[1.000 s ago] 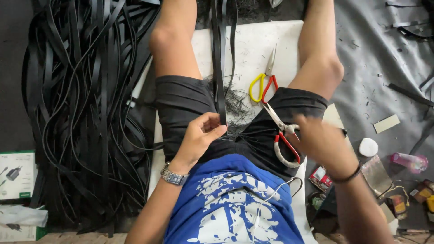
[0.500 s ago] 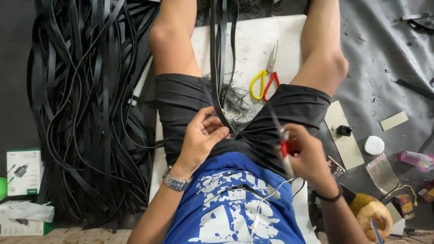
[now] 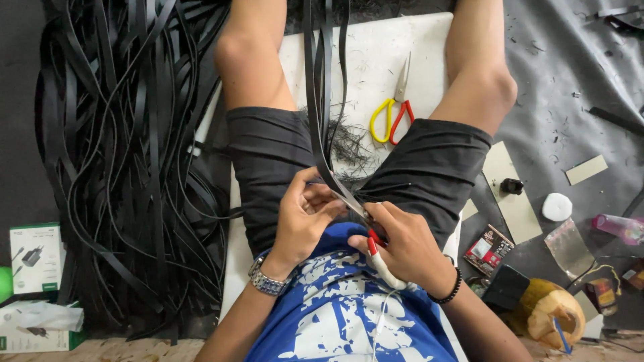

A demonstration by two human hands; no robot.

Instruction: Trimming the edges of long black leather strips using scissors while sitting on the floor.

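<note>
The black strip ran down from the top of the view along the white board between my knees and ended at my lap, its long axis pointing almost straight away from me. My left hand had the near end pinched between thumb and fingers, so the strip lay directly ahead of that hand. My right hand sat just beside it, fingers closed through the red handles of a pair of scissors, whose blades met the strip right at my left fingertips, crossing it at a slant. The right hand was the nearer one to the cut point; the left only steadied the end.

Fine black trimmings lay on the board ahead of my hands. A second pair of scissors, yellow and red handled, rested untouched further up the board. A large heap of black strips covered the floor to my left, well apart from my hands.
</note>
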